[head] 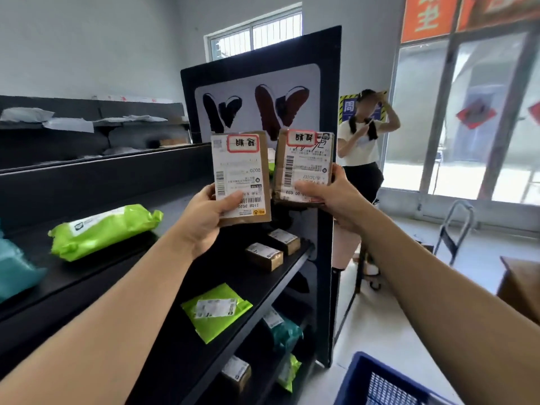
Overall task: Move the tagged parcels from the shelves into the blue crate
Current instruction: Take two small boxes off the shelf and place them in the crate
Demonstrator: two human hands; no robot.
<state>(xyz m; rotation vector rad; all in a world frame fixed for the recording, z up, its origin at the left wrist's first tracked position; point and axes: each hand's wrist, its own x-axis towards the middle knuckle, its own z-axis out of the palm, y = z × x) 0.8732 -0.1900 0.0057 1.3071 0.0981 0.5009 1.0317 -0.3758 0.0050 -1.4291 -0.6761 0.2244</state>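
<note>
Both hands are raised in front of the black shelf unit (274, 290). My left hand (204, 217) grips the bottom of a brown cardboard parcel (240, 171) with a white shipping label and a red-bordered tag at its top. My right hand (336, 197) grips a second brown parcel (304, 159) with the same kind of red-bordered tag. The two parcels are held upright side by side, slightly apart. The blue crate (377, 381) stands on the floor at the lower right, only its corner showing.
The shelves hold a lime-green bag (102, 229), a teal bag (14, 270), two small brown boxes (264, 255), a flat green mailer (216, 309) and more parcels lower down. A person (362, 147) stands behind the shelf end. A folded trolley (455, 229) leans by the glass doors.
</note>
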